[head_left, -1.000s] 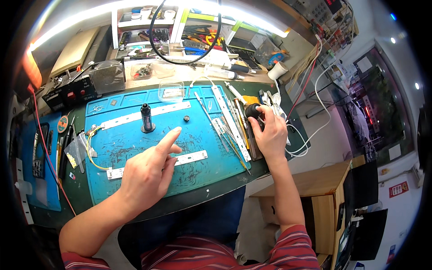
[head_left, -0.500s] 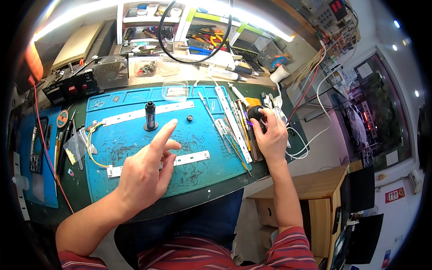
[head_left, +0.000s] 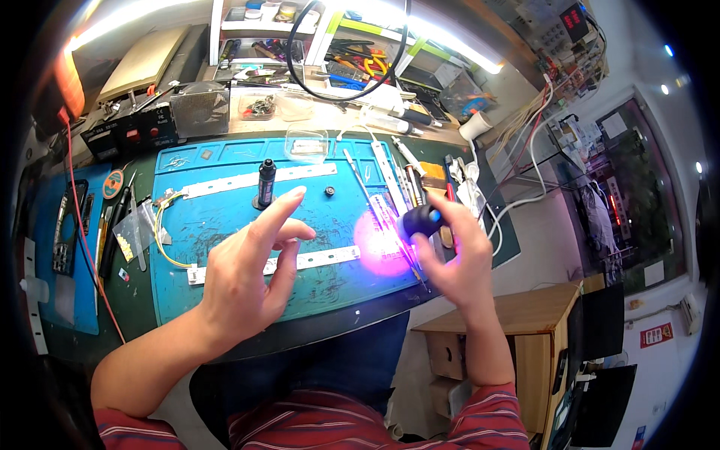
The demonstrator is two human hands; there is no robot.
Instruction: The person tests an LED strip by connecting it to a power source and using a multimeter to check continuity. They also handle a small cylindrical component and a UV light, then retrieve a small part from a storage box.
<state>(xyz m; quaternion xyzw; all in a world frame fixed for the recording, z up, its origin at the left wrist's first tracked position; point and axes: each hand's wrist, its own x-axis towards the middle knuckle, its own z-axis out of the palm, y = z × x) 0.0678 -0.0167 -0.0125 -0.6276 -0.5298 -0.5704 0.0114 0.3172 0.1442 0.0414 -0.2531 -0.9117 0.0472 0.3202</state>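
Observation:
In my right hand (head_left: 466, 264), the thumb and fingers are closed round a short black flashlight (head_left: 421, 220), which throws a round pink-violet spot on the right part of the blue work mat (head_left: 206, 234). My left hand (head_left: 246, 268) hovers with its fingers apart and nothing between them. Under and beside it lies a white LED strip (head_left: 326, 258), partly hidden by the hand. A second LED strip (head_left: 255, 180) runs along the back of the mat. Between the strips stands a small black bottle (head_left: 266, 184), and a little black cap (head_left: 329, 192) lies to its right.
Tweezers (head_left: 358, 176), a brush (head_left: 433, 175) and other slim tools lie along the mat's right side. A clear plastic box (head_left: 306, 147) sits at the back. Yellow wires (head_left: 160, 232) join the strips at left. A black cable loop (head_left: 291, 64) hangs overhead.
My right hand has brought the flashlight leftward and down from the tools, and its violet light now falls on the mat. My left hand stays open above the strip; the view has shifted slightly.

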